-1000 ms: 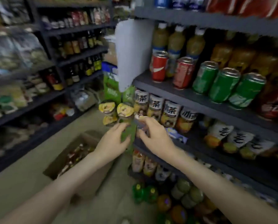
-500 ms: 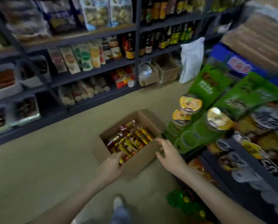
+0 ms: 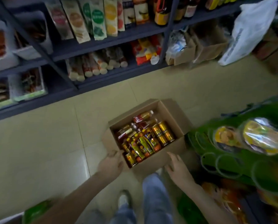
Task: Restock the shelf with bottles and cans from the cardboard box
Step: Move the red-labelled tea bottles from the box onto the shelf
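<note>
With my left hand [image 3: 112, 164] gripping the near corner of the box [image 3: 151, 165] on the floor [image 3: 54, 135] and my right hand [image 3: 179, 169] spread beside it, I should steady it and lift a top can [image 3: 162, 126].

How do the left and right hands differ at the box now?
The left hand curls round the near-left corner of the box; the right hand lies open, fingers spread. The left hand touches the rim; the right hand is beside the near wall, contact unclear. Neither holds a drink.
</note>
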